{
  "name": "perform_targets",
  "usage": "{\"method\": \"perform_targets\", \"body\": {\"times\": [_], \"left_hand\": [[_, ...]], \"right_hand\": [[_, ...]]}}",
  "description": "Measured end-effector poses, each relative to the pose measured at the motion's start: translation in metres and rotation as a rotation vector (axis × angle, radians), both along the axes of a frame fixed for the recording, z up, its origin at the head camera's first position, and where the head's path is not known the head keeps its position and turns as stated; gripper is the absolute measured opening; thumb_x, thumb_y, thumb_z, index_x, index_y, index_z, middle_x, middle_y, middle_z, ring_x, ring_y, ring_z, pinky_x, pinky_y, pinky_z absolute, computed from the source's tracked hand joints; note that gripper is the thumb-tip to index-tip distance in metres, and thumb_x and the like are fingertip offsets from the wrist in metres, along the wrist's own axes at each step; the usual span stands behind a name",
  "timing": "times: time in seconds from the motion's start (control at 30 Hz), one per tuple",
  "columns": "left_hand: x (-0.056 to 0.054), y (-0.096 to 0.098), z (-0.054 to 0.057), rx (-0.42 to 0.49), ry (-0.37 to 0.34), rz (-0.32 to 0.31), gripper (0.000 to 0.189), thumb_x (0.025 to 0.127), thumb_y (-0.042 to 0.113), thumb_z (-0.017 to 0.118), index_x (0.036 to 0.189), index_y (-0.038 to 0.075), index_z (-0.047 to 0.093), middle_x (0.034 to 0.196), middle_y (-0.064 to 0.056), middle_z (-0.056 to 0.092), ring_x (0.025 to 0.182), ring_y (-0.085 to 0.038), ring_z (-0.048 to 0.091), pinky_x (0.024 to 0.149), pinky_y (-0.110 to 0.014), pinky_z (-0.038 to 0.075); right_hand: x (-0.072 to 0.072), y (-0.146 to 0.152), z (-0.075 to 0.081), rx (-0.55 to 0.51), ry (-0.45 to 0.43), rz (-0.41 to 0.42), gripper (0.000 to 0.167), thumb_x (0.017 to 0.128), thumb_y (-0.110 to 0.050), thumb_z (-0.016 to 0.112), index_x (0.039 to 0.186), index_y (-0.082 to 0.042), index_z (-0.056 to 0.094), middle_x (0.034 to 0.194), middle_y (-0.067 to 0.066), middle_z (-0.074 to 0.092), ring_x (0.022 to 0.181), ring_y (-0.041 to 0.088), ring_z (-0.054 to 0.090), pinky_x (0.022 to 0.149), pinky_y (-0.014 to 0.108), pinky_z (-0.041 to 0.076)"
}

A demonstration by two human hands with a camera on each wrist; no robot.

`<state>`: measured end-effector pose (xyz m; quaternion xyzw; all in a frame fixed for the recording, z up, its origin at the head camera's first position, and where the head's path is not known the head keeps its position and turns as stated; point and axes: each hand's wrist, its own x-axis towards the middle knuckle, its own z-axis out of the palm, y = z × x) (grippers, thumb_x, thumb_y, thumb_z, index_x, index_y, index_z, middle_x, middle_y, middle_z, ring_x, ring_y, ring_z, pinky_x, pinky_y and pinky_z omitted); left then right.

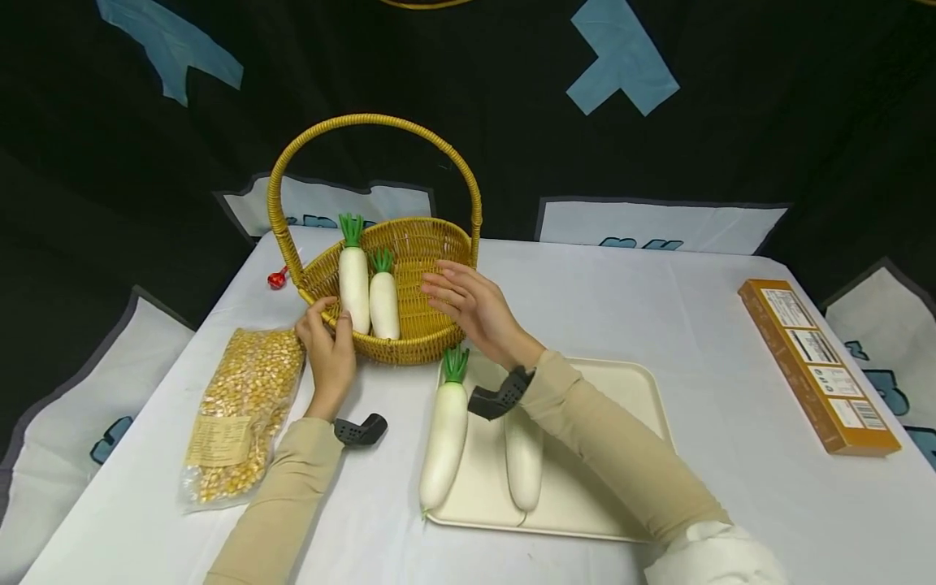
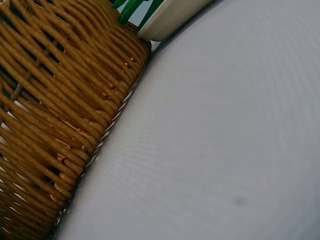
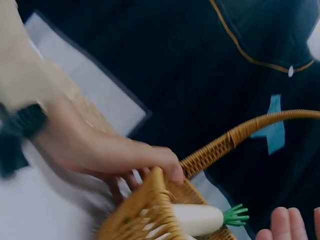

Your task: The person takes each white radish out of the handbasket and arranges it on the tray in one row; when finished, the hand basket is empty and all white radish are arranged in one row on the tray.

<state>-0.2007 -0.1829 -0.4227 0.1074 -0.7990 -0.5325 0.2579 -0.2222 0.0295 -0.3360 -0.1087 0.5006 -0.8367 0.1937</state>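
At the front left of a wicker basket [image 1: 417,351], my left hand [image 1: 329,357] grips the rim; the right wrist view shows its thumb over the edge. Two white radishes with green tops, a longer one [image 1: 354,284] and a shorter one [image 1: 384,305], lean side by side inside. My right hand [image 1: 478,315] is held over the basket's right side, fingers extended and holding nothing. Below it is a beige tray [image 1: 600,508]. One white radish [image 1: 444,443] lies along the tray's left edge; another radish [image 1: 524,467] lies on it, its upper end hidden by my right wrist.
A bag of corn kernels [image 1: 237,406] lies left of my left hand. Behind it is a small red object [image 1: 277,279] beside the basket. A long brown box [image 1: 819,366] lies at the table's right. The basket's tall handle [image 1: 373,119] arches over its opening.
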Motion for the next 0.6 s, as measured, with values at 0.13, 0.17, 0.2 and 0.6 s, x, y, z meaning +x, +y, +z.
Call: {"method": "perform_targets", "body": {"times": [0.13, 0.17, 0.2, 0.6], "left_hand": [[-0.001, 0.000, 0.001, -0.009, -0.009, 0.006, 0.035, 0.092, 0.029, 0.041, 0.124, 0.017, 0.040, 0.128, -0.019, 0.025, 0.077, -0.021, 0.032, 0.071, -0.033, 0.026], [-0.001, 0.000, 0.002, -0.010, -0.009, 0.008, 0.035, 0.092, 0.030, 0.041, 0.124, 0.017, 0.040, 0.128, -0.019, 0.025, 0.077, -0.021, 0.032, 0.071, -0.033, 0.026], [-0.001, 0.000, 0.002, -0.009, -0.008, 0.010, 0.034, 0.092, 0.029, 0.041, 0.124, 0.017, 0.040, 0.128, -0.019, 0.025, 0.077, -0.021, 0.032, 0.071, -0.033, 0.026], [0.002, 0.002, 0.001, -0.023, -0.024, 0.022, 0.036, 0.092, 0.029, 0.041, 0.125, 0.016, 0.040, 0.128, -0.021, 0.026, 0.082, -0.023, 0.035, 0.072, -0.034, 0.028]], "right_hand": [[-0.024, -0.026, 0.004, 0.089, 0.023, -0.006, 0.045, 0.095, -0.021, 0.041, 0.137, -0.007, 0.035, 0.137, 0.016, 0.042, 0.124, 0.030, 0.044, 0.106, 0.042, 0.030], [-0.029, -0.032, 0.003, 0.136, 0.034, -0.008, 0.046, 0.094, -0.024, 0.042, 0.137, -0.009, 0.035, 0.137, 0.015, 0.042, 0.125, 0.031, 0.042, 0.106, 0.044, 0.029], [-0.034, -0.038, 0.002, 0.198, 0.047, -0.007, 0.048, 0.093, -0.029, 0.044, 0.137, -0.011, 0.035, 0.138, 0.013, 0.042, 0.126, 0.031, 0.042, 0.106, 0.046, 0.028], [-0.033, -0.073, -0.019, 1.208, 0.360, 0.113, 0.092, 0.084, -0.043, 0.057, 0.145, -0.005, 0.000, 0.129, 0.023, 0.048, 0.115, 0.029, 0.051, 0.095, 0.036, 0.042]]}}
